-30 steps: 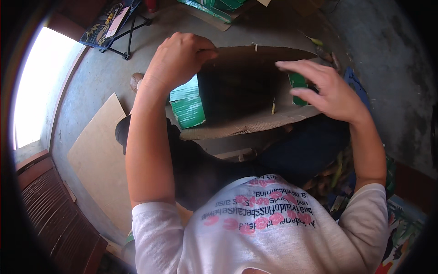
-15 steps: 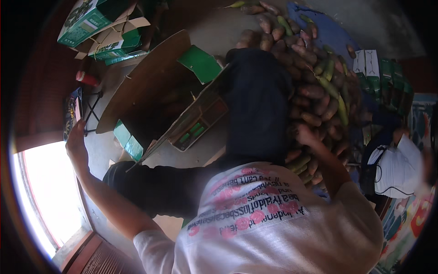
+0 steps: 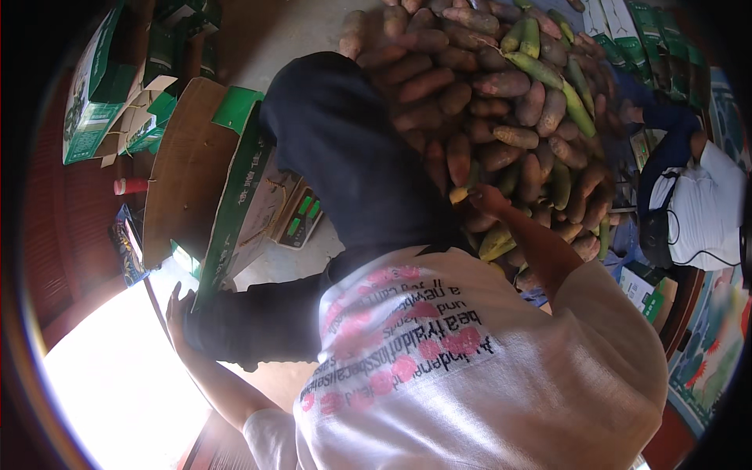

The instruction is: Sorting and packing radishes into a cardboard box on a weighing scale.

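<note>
My right hand is closed at the near edge of a heap of long, thick vegetables, mostly reddish-brown with some green and yellow ones. A small yellow-ended vegetable pokes out at its fingertips; the rest is hidden by the hand. My left hand is beside my left knee with its fingers apart, near the lower end of the large open cardboard box. That box has green outer panels, and its inside is only partly visible.
A weighing scale with lit green displays stands between the box and my legs. Green cartons are at the far left, near a red bottle. More cartons stand at far right. A co-worker in a white top sits at right.
The view has shifted, so the box and scale appear further left. My left hand has come down beside my knee. My right hand now has a yellow end showing at its fingertips.
</note>
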A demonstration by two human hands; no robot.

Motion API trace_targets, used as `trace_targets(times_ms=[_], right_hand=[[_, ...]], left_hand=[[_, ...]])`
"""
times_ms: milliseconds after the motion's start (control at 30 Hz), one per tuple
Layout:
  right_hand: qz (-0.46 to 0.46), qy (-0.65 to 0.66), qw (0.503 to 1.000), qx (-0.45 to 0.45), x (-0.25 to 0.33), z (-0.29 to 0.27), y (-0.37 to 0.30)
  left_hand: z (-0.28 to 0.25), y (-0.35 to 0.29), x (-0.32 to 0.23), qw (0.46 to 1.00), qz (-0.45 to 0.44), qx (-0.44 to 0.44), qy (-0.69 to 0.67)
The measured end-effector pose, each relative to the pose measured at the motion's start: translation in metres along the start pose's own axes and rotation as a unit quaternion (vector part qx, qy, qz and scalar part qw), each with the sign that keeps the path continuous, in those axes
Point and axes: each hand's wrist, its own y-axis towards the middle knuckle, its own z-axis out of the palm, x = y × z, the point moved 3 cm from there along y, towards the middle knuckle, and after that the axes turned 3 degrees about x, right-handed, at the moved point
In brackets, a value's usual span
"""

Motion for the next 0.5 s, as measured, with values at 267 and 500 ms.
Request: trace_targets(times_ms=[267,500], right_hand=[[0.094,-0.08,0.934,-0.335,-0.069,-0.062,0.013],[0.13,0.039,0.941,-0.31,-0.22,-0.126,0.027]], left_hand=[[0.002,-0.003,-0.017,0.996,-0.037,-0.07,-0.05],[0.013,0.035,-0.001,0.971,-0.073,-0.051,-0.223]])
